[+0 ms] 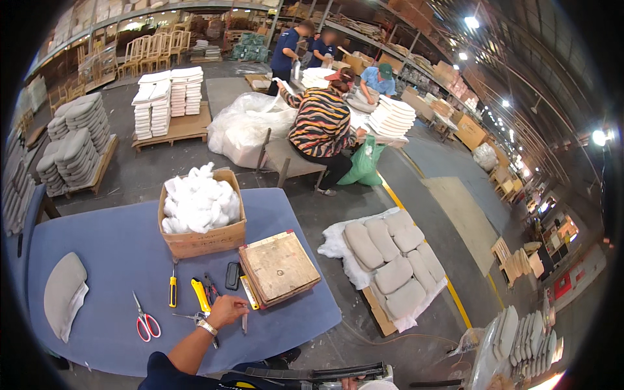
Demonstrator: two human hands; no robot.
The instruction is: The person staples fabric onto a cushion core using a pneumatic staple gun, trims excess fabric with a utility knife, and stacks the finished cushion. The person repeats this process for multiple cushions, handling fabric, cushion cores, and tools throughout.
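My left hand (pixel 227 311), with a watch on its wrist, is over the blue padded table. Its fingers look closed at a small slim greyish piece (pixel 244 323); what it is does not show. Close by lie a yellow utility knife (pixel 200 294), dark-handled pliers (pixel 210 286), a metal tool partly under my wrist and a yellow-and-white strip-shaped item (pixel 249 292). My right hand (pixel 351 382) shows only in part at the lower edge, below a long black bar-like thing (pixel 318 374) and beside a pale item (pixel 382 378); its fingers are mostly hidden.
On the blue table (pixel 117 227) are red-handled scissors (pixel 148 325), a yellow screwdriver (pixel 173 290), a black case (pixel 233 275), a wooden block (pixel 279 266), a carton (pixel 205 240) of white stuffing and a grey cushion (pixel 64 292). Grey cushions (pixel 396 260) lie rightward. People work beyond.
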